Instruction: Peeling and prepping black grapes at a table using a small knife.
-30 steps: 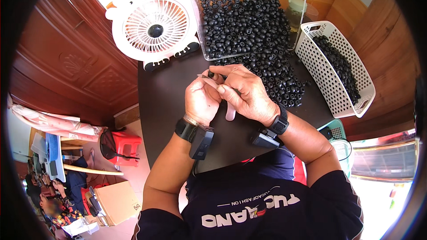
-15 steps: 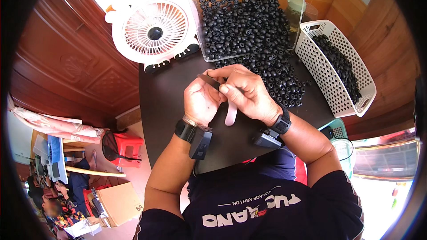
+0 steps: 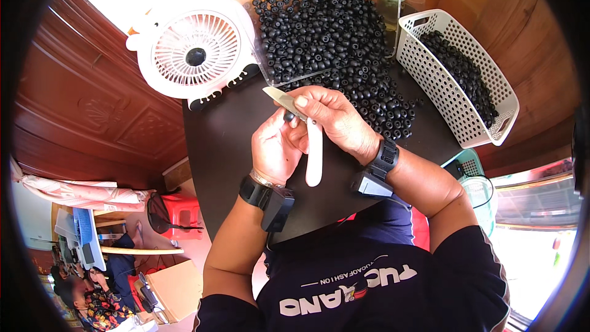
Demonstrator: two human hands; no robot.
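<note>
My right hand (image 3: 335,117) is closed on a folding knife (image 3: 314,157) with a white handle hanging down and its blade pointing up and left. Pinched in the fingertips of my left hand (image 3: 275,147), palm up, is a small black round piece (image 3: 289,116), just below the blade. Whether the blade touches it I cannot tell. Beyond my hands a heap of similar black hollow pieces (image 3: 384,107) spills onto the dark table (image 3: 224,166) from a clear plastic bin (image 3: 268,74).
A white fan (image 3: 195,56) stands at the table's far left. To the right is a white perforated basket (image 3: 430,80) of small black parts. A green basket (image 3: 470,166) sits lower right. At far left are a red stool (image 3: 183,214), a cardboard box (image 3: 178,289) and another person (image 3: 101,304).
The knife has turned so that its blade's light face shows, and my right thumb lies along it. The black piece now shows at my left fingertips. The whole view has shifted slightly.
</note>
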